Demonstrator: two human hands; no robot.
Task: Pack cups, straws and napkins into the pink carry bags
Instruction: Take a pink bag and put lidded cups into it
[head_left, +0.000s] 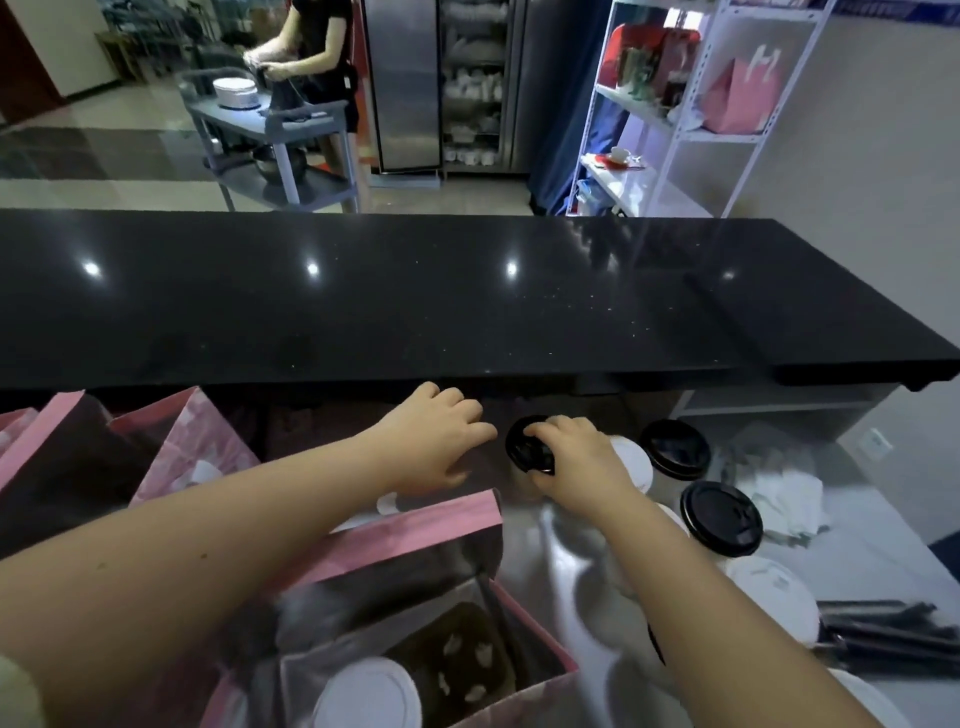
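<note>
My right hand (576, 462) grips a paper cup by its black lid (525, 449) on the steel worktop, just under the black counter's edge. My left hand (434, 441) hovers beside it to the left with loosely curled fingers, holding nothing. An open pink carry bag (415, 530) stands in front of me; inside it are a white-lidded cup (366, 696) and a brown divider. More cups stand to the right: two with black lids (675, 449) (722, 519) and some with white lids (774, 592). Black straws (883, 631) lie at the far right. Crumpled napkins (779, 493) lie behind them.
Two more pink bags (192, 452) (47, 441) stand at the left. The black stone counter (415, 301) overhangs the worktop's far side. Beyond it a person works at a grey cart (270, 124); a white shelf (691, 114) with a pink bag stands at the right.
</note>
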